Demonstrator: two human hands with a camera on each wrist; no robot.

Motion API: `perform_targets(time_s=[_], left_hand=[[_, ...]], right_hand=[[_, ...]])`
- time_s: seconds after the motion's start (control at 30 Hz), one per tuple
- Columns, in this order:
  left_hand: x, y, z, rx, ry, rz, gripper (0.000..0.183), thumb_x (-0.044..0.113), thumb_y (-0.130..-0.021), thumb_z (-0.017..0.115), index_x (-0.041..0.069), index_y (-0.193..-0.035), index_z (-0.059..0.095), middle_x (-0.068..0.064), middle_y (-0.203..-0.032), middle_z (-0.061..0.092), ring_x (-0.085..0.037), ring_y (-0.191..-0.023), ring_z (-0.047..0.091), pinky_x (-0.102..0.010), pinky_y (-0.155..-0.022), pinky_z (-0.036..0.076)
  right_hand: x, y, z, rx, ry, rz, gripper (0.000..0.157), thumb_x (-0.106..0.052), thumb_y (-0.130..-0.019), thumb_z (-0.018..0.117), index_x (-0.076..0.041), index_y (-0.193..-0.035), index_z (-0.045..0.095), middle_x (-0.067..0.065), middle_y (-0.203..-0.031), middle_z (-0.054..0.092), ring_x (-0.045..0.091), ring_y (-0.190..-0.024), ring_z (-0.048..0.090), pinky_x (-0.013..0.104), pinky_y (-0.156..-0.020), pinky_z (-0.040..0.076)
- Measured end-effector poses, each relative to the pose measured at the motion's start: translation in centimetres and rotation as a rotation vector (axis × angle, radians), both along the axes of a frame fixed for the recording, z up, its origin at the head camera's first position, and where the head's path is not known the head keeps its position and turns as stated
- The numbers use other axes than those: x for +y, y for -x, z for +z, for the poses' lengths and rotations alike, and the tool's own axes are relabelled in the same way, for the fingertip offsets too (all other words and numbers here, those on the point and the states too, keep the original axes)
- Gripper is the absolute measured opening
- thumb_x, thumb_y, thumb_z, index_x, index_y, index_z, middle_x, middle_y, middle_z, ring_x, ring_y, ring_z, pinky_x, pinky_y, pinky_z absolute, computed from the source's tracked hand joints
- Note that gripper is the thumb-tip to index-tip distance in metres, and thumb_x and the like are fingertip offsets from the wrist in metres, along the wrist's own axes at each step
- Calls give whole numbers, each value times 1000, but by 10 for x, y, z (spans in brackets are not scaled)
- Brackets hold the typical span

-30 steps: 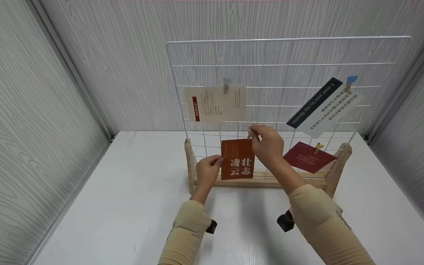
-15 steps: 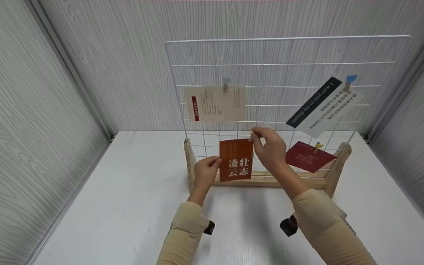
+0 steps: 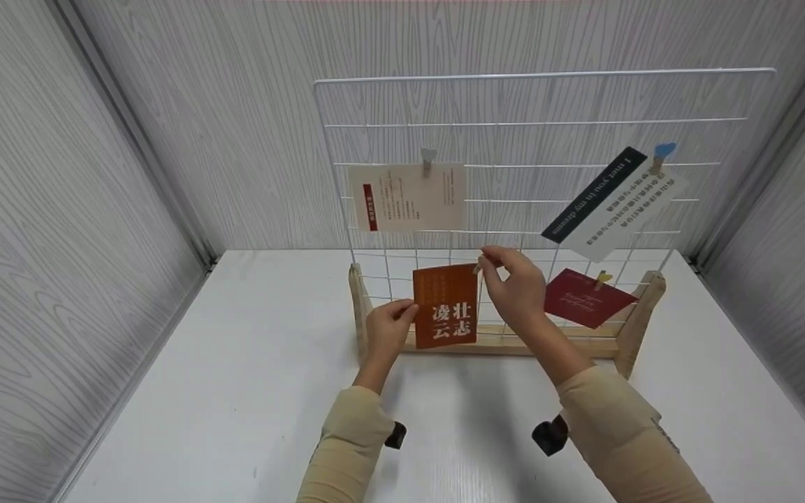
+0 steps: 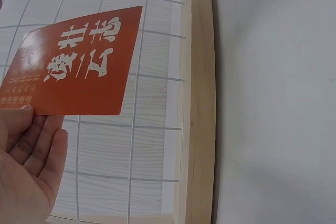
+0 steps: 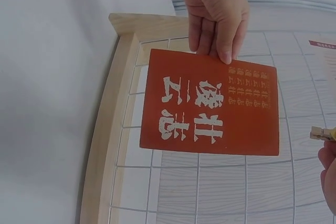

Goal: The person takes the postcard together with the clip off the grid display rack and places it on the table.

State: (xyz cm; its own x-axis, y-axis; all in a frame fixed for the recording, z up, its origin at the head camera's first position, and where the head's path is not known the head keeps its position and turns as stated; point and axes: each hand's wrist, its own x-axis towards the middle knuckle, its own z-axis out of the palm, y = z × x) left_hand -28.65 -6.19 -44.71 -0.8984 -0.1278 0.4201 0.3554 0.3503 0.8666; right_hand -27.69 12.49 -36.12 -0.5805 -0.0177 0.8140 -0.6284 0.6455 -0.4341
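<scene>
An orange-red card (image 3: pixel 446 307) with white characters is pinched at its left edge by my left hand (image 3: pixel 386 328). In the left wrist view the thumb of that left hand (image 4: pixel 26 156) lies on the card's face, with fingers behind. My right hand (image 3: pixel 518 286) is near the card's upper right corner. It pinches a small wooden clothespin (image 5: pixel 319 133) with a bit of yellow on it, apart from the card (image 5: pixel 210 103) in the right wrist view. Behind the card stands a white wire grid (image 3: pixel 542 124) on a wooden base (image 3: pixel 514 346).
Clipped on the grid are a cream card (image 3: pixel 402 202) at upper left, a black-and-white card (image 3: pixel 612 206) under a blue-topped clothespin (image 3: pixel 661 155), and a dark red card (image 3: pixel 588 299) under a yellow-topped one. The white table (image 3: pixel 249 419) meets grey wood-patterned walls (image 3: pixel 165 105).
The orange-red card and my left hand have shifted slightly left and down, the card tilting a little. My right hand has drifted slightly right and down with the clothespin.
</scene>
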Motion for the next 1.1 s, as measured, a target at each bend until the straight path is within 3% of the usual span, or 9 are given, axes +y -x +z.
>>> perform_targets(time_s=[0.3,0.6,1.1], left_hand=[[-4,-1,-6,0,-19,-18,13,8,-80,61,-3,-86,66,-9,-80,63,-16,-70,58,-25,-62,48],[-10,-4,-10,-70,0,-3,16,14,-81,61,0,-87,66,-6,-77,63,-12,-68,59,-24,-60,48],[-13,-7,-17,-87,-127,-69,15,7,-82,59,-5,-88,64,-12,-79,63,-18,-67,58,-27,-60,49]], right_hand=[[3,-1,-5,5,63,29,12,-2,-79,59,1,-91,62,6,-77,62,15,-70,57,30,-64,47],[9,-2,-14,-5,109,25,11,-2,-79,60,1,-88,63,6,-78,63,13,-71,57,26,-64,46],[17,-9,-30,-62,131,44,11,-5,-80,60,0,-89,64,6,-80,63,14,-72,57,31,-64,46]])
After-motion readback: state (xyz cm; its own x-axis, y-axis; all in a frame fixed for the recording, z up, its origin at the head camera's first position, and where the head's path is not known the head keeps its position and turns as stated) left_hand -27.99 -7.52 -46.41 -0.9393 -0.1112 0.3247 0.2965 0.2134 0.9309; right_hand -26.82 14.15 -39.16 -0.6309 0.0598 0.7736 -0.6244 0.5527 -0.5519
